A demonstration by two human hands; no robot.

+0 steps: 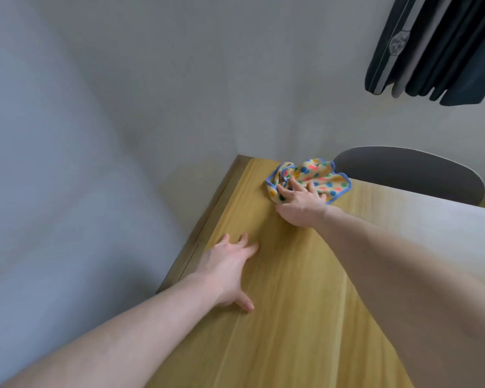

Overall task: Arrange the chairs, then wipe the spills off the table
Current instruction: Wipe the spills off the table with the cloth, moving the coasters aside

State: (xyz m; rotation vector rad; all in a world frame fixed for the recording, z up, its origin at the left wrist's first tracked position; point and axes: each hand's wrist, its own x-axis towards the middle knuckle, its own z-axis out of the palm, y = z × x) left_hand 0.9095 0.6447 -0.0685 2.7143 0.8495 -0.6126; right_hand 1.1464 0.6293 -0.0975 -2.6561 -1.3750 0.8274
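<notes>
Grey walls (pixel 95 107) meet in a corner behind a wooden table (pixel 291 303) pushed against them. Dark clothing (pixel 437 49) hangs at the upper right, and a grey chair back (pixel 409 172) rises past the table's far edge. Flat on the tabletop lies the left hand (pixel 227 273), fingers spread wide. At the far corner, the right hand (pixel 300 205) presses spread fingers on a crumpled dotted cloth (pixel 311 177).

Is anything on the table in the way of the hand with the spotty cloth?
Nothing visible is. The right hand already presses the spotty cloth onto the table near its far corner. Only the left hand lies flat nearer.
</notes>
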